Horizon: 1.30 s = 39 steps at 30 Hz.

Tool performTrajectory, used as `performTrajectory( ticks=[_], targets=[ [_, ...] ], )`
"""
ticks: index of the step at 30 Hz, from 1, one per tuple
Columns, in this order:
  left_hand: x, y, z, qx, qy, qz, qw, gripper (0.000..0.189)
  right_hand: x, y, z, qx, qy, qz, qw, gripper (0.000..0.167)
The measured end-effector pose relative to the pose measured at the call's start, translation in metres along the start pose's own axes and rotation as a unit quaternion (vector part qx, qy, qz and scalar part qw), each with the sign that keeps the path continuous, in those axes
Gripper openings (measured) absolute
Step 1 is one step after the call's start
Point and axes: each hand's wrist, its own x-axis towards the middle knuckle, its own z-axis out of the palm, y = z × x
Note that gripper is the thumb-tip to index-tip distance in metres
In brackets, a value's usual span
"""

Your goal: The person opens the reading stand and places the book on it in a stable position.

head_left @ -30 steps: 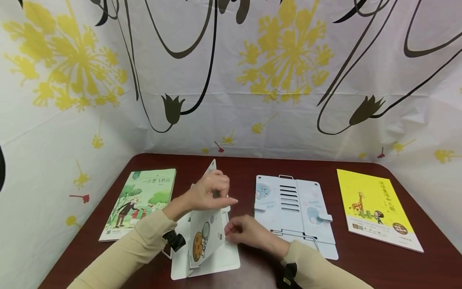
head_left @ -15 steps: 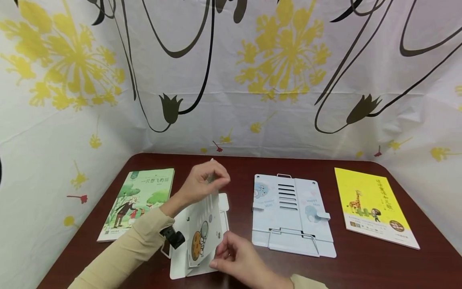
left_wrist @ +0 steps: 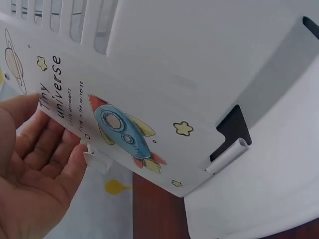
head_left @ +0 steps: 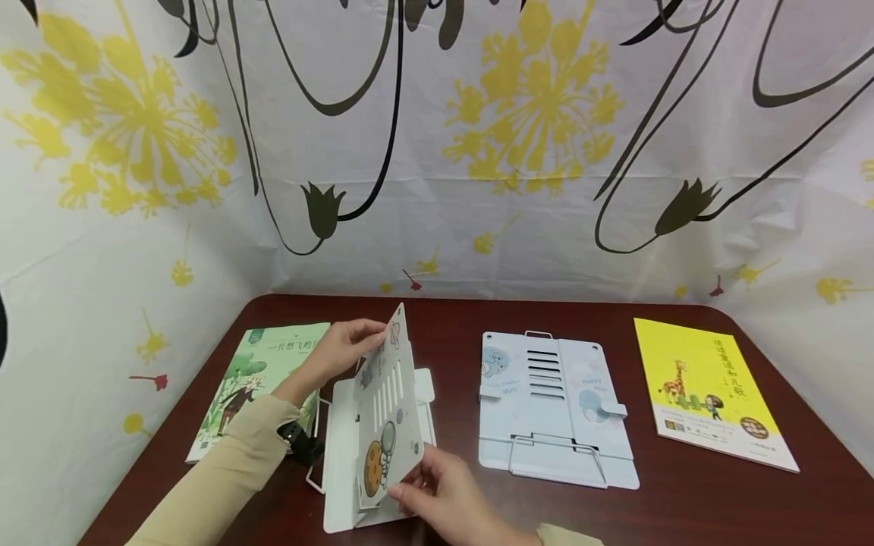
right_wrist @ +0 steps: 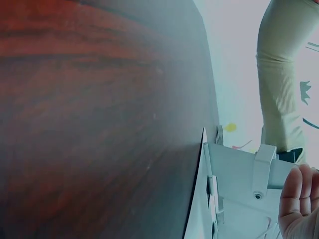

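Note:
A white book stand, printed with an astronaut and a cookie-like disc, stands partly unfolded on the table. Its slotted panel tilts up over a flat white base. My left hand pinches the panel's far left edge; in the left wrist view, the thumb lies by the "Tiny universe" print above a blue rocket. My right hand grips the panel's near right edge, thumb towards me, fingers partly hidden behind it. In the right wrist view, the right fingers overlap the stand's panel beside a small clip.
A second, pale blue book stand lies flat to the right, its wire support towards me. A green picture book lies at left, partly behind the left arm. A yellow book lies at far right. Patterned cloth hangs behind the table.
My left hand has come down and left from above the panel to its far edge. My right hand has moved nearer to me and grips the near edge. The panel stays tilted up.

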Motion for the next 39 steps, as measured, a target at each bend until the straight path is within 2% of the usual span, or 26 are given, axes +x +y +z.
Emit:
performTrajectory(
  ticks=[4, 8, 17, 20, 24, 30, 39],
  targets=[
    [-0.001, -0.005, -0.002, -0.012, 0.026, -0.007, 0.9996, 0.032, 0.004, 0.001, -0.007, -0.026, 0.021, -0.018, 0.9993, 0.027],
    [-0.001, -0.009, -0.008, -0.005, 0.076, -0.035, 0.9965, 0.032, 0.014, 0.000, -0.024, -0.051, 0.048, -0.011, 0.9974, 0.018],
    [-0.006, -0.026, -0.025, -0.001, 0.172, -0.093, 0.9807, 0.036, 0.054, 0.002, -0.067, -0.097, 0.118, 0.024, 0.9880, 0.014],
    [-0.008, -0.029, -0.029, -0.003, 0.196, -0.098, 0.9757, 0.036, 0.069, 0.003, -0.080, -0.104, 0.143, 0.037, 0.9835, 0.012],
    [-0.011, -0.032, -0.031, -0.012, 0.216, -0.102, 0.9709, 0.036, 0.090, 0.004, -0.096, -0.121, 0.173, 0.050, 0.9762, 0.010],
    [-0.015, -0.034, -0.031, -0.025, 0.232, -0.114, 0.9658, 0.037, 0.117, 0.006, -0.116, -0.163, 0.199, 0.044, 0.9653, 0.009],
    [-0.016, -0.035, -0.027, -0.024, 0.261, -0.120, 0.9577, 0.033, 0.142, 0.008, -0.126, -0.181, 0.232, 0.067, 0.9534, 0.009]
  ],
)
